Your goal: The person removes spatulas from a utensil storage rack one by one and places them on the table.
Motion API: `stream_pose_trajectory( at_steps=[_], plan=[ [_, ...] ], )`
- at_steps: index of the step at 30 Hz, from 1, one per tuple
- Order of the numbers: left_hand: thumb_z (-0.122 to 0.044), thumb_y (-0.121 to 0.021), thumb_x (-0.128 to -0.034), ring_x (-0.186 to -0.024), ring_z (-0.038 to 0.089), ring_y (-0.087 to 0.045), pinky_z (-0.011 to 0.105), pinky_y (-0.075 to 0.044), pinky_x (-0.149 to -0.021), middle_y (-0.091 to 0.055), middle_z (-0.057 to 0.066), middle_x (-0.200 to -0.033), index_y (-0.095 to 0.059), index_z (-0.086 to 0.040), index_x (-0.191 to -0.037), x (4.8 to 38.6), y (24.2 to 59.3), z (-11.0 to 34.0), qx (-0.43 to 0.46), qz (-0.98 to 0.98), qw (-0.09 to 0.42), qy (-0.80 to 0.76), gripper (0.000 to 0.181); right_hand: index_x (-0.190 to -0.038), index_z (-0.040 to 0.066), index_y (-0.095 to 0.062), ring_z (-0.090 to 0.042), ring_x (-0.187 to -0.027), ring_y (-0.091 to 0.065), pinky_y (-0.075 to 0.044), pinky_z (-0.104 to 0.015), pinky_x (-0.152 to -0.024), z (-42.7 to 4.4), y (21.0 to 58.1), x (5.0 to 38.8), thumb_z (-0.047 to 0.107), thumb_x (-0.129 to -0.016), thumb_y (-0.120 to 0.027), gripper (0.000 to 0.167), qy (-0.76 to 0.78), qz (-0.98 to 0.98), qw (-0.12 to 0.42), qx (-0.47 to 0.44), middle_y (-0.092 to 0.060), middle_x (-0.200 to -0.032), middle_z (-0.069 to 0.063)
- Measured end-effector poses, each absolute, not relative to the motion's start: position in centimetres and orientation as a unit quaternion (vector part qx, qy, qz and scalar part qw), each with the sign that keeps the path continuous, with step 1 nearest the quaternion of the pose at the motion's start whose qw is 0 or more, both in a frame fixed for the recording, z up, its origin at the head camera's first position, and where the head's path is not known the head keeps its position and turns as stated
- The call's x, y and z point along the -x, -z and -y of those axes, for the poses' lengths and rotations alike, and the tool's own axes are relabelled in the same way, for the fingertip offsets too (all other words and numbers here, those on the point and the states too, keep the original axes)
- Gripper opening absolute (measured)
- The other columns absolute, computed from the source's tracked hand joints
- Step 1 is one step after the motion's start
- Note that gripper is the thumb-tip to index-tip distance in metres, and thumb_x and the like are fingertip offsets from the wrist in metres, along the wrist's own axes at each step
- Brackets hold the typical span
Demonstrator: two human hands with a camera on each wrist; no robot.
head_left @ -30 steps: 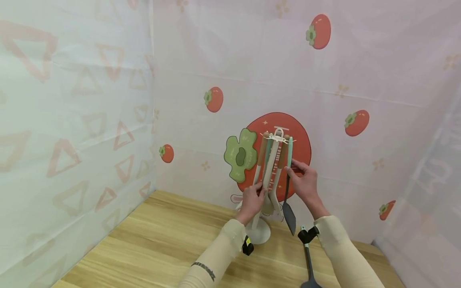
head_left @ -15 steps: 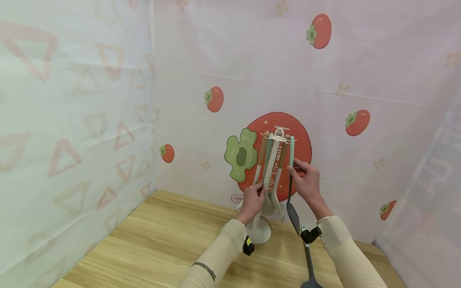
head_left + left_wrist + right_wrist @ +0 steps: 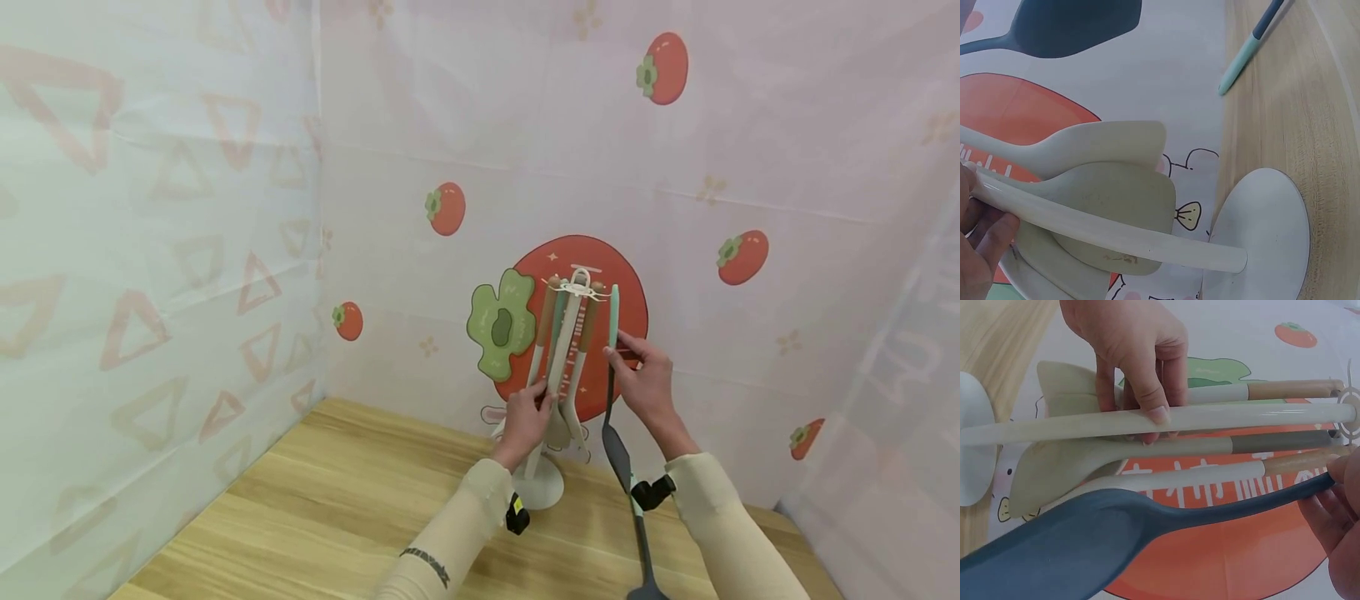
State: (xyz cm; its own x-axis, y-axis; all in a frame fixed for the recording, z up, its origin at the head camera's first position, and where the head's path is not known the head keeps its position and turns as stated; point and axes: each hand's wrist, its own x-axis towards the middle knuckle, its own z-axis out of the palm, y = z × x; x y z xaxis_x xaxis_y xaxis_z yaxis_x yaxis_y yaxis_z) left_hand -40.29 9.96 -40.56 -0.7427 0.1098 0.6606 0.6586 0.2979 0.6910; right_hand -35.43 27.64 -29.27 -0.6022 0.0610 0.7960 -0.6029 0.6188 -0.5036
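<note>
My left hand (image 3: 522, 421) grips the white pole (image 3: 1241, 417) of a utensil rack about midway up. Several pale utensils with brown or green handles hang around the pole from the rack's hooked top ring (image 3: 577, 288). In my right hand (image 3: 647, 379) is a dark spatula (image 3: 617, 454), pinched near where its mint handle (image 3: 613, 312) meets the dark shaft. It hangs blade down, just right of the rack, and its handle top appears apart from the hooks. The right wrist view shows its broad blade (image 3: 1066, 544) up close.
The rack's round white base (image 3: 546, 485) stands on the wooden table (image 3: 337, 500) near the back wall. Another dark utensil with a mint handle (image 3: 1241, 62) lies on the table at the right, its lower end cut off in the head view. Printed sheets cover the walls.
The spatula has moved right with my right hand, its handle top shifting away from the rack's hooks. Its blade has turned more edge-on. My left hand stays on the pole.
</note>
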Motion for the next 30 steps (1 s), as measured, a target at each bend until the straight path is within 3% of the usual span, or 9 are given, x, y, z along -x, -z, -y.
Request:
stream_pose_trajectory(
  at_steps=[9,22,30],
  plan=[
    [-0.012,-0.061,-0.1026,-0.093,0.022,-0.074,0.024,-0.057,-0.072,-0.076,0.015,-0.108,-0.071,-0.003,-0.123,40.3,40.5,-10.1,0.235,0.763,0.251,0.547,0.025,-0.126,-0.004,-0.069,-0.007,-0.080,-0.061,-0.047,-0.010,-0.062,-28.0,28.8,35.1,0.005,-0.094,-0.072,0.034,-0.395,0.793,0.429,-0.175,-0.073,-0.101,-0.019],
    [-0.013,-0.062,-0.1026,-0.091,0.021,-0.074,0.024,-0.057,-0.070,-0.076,0.014,-0.105,-0.073,-0.004,-0.117,40.2,40.7,-10.0,0.233,0.764,0.250,0.548,0.021,-0.126,-0.004,-0.070,0.003,-0.079,-0.059,-0.050,-0.007,-0.061,-28.7,29.0,34.6,0.005,-0.094,-0.072,0.033,-0.403,0.791,0.428,-0.170,-0.072,-0.101,-0.020],
    [-0.014,-0.061,-0.1027,-0.095,0.021,-0.074,0.026,-0.058,-0.073,-0.076,0.015,-0.110,-0.070,-0.004,-0.127,40.2,40.9,-10.2,0.224,0.765,0.240,0.554,0.027,-0.127,-0.003,-0.069,0.003,-0.080,-0.059,-0.050,-0.007,-0.064,-29.2,29.1,34.2,0.005,-0.094,-0.072,0.034,-0.402,0.793,0.428,-0.160,-0.072,-0.100,-0.020]
  ],
)
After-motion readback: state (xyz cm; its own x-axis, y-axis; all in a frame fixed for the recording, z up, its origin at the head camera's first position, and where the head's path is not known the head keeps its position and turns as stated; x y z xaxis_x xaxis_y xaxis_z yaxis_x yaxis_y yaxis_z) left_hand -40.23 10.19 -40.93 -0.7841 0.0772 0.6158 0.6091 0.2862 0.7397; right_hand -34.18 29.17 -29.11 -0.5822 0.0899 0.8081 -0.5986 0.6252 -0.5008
